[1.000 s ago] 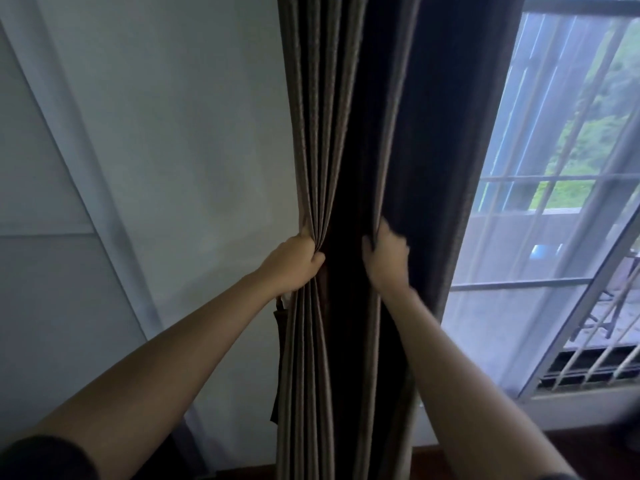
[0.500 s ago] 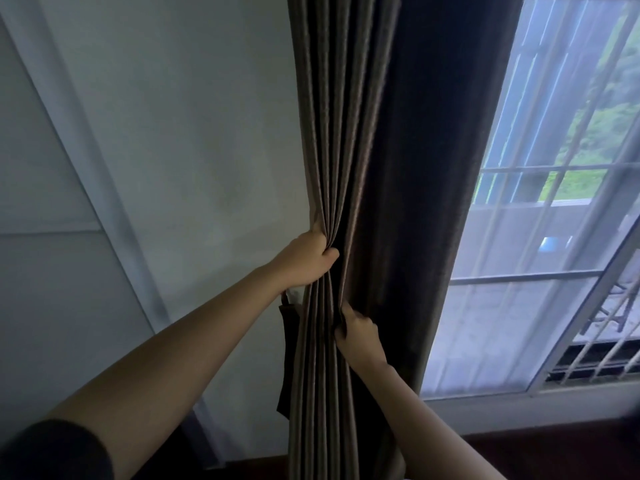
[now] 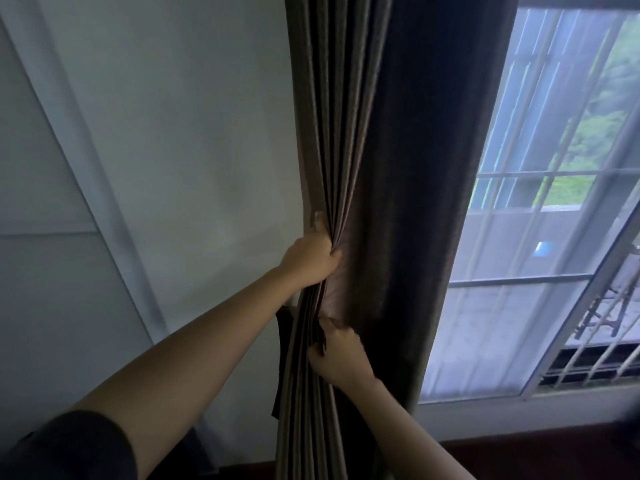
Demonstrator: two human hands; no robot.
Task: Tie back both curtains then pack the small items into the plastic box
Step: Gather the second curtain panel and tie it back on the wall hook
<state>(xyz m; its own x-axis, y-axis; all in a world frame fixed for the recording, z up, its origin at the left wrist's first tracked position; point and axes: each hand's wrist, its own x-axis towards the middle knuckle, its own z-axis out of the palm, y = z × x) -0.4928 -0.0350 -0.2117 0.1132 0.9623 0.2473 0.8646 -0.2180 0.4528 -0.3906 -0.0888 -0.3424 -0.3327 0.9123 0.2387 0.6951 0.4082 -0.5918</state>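
Observation:
A dark brown pleated curtain hangs bunched between the white wall and the window. My left hand grips the gathered pleats at their left edge, fingers curled round the folds. Lower down, my right hand pinches the folds from the right side. A dark strip of fabric, perhaps the tie-back, hangs behind the curtain's left edge, mostly hidden. The plastic box and small items are out of view.
A white wall with a slanted trim strip fills the left. On the right is a window with a sheer curtain and metal bars outside. A dark floor runs along the bottom right.
My right hand dropped from level with the left hand to below it and took hold of the folds. The left hand kept its grip. The view shifted slightly left.

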